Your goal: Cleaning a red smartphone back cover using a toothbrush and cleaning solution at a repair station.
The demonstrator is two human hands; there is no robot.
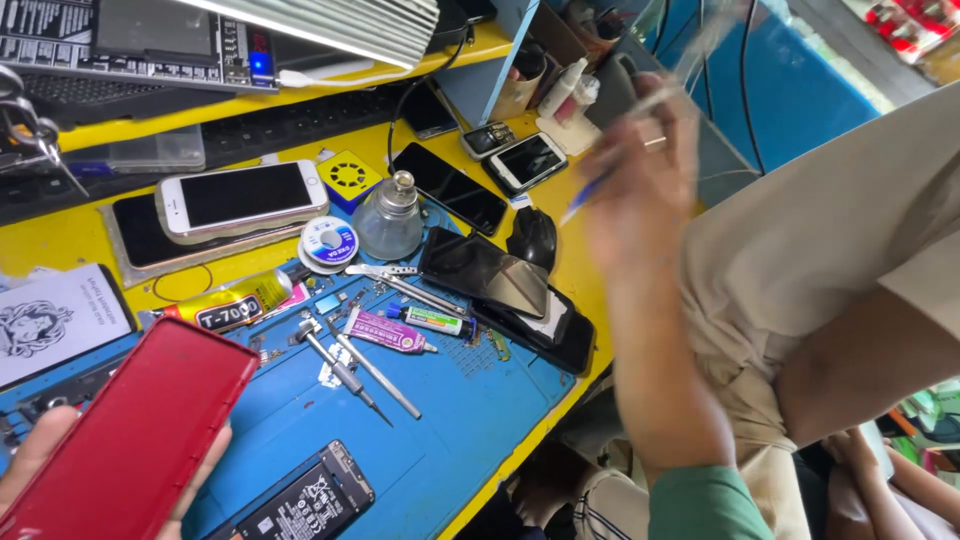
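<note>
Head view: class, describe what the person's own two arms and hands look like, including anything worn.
The right arm is bare up to a green sleeve near the elbow. The right hand, blurred, wears a pale ring. The left hand shows only in part, with no ring, watch or sleeve in view.

A battery (305, 497) lay at the near edge of the work mat (450, 440), two screwdrivers (360, 370) behind it, a glass bottle (389, 217) farther back, a phone (240, 198) left of the bottle and an opened phone (500, 285) to its right.
</note>
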